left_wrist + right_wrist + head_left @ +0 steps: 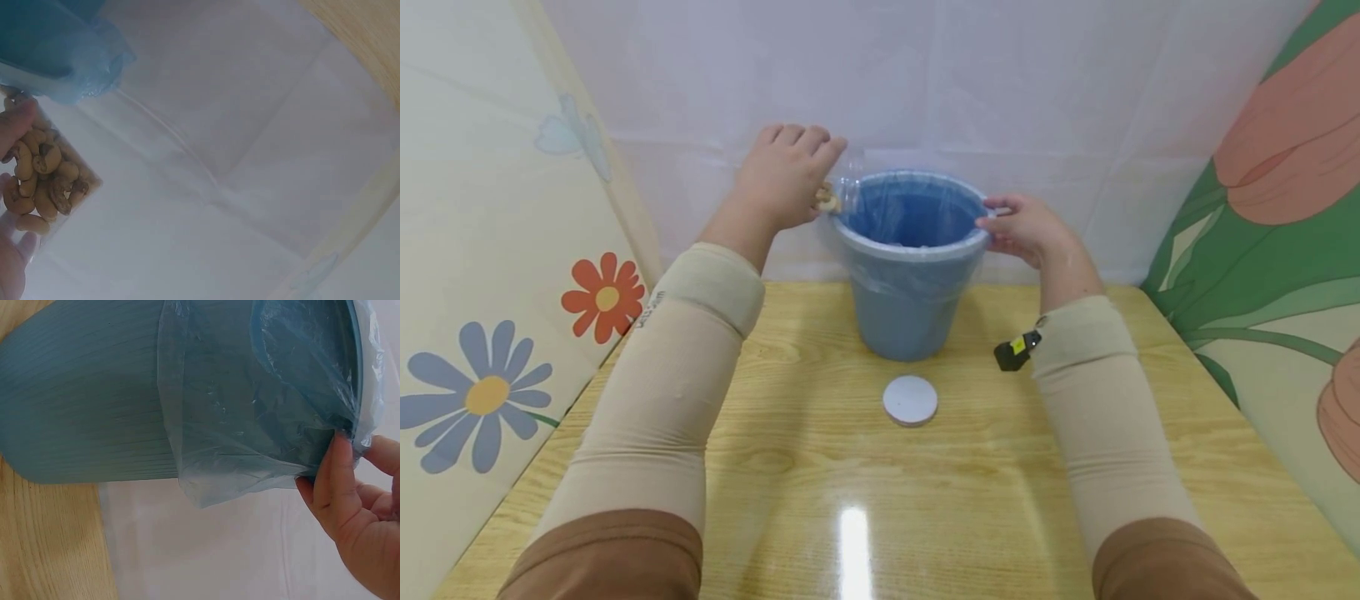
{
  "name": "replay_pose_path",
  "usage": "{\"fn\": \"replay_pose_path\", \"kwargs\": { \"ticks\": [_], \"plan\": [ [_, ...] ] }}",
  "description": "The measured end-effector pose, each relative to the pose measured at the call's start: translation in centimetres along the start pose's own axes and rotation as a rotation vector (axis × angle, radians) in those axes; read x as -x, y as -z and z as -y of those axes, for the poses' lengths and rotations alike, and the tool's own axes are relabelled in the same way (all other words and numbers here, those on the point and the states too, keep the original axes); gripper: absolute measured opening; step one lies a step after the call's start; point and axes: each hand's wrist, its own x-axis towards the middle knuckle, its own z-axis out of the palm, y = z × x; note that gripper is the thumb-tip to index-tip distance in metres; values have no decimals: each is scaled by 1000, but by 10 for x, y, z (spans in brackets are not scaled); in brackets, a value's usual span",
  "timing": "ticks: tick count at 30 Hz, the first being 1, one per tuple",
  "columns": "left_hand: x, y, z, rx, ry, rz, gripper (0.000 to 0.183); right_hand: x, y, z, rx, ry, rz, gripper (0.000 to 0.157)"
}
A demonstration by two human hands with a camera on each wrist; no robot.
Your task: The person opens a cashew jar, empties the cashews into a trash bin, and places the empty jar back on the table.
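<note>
A blue trash bin (904,308) stands at the back of the wooden table, lined with a clear plastic bag (225,419) folded over its rim. At the bin's left rim, my left hand (793,171) grips a clear jar (852,177) tilted over toward the bin. Cashews (47,169) lie inside the jar, heaped near my fingers. On the opposite side, my right hand (1018,227) pinches the bin's rim and the bag between thumb and fingers. A round white lid (910,400) lies flat on the table in front of the bin.
The wooden table (970,483) reaches back to a white cloth backdrop (1037,100) close behind the bin. Panels printed with flowers (488,395) flank the table on both sides. A small black device (1015,353) is attached at the right sleeve's cuff.
</note>
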Motion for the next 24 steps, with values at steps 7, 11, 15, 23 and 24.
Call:
{"fn": "replay_pose_path", "kwargs": {
  "ticks": [7,11,15,23,24],
  "plan": [
    [0,1,0,-38,-19,25,88,0,0,0,-11,-1,-2,59],
    [0,2,-1,-62,-24,34,85,1,0,0,-2,-1,-2,60],
    [0,2,-2,-82,-27,21,84,1,0,0,3,-5,-4,60],
    [-1,2,-1,-79,-39,4,84,1,0,1,-4,-7,1,60],
    [-1,2,-1,-78,-40,6,84,2,-1,1,-3,-7,1,60]
  ]
}}
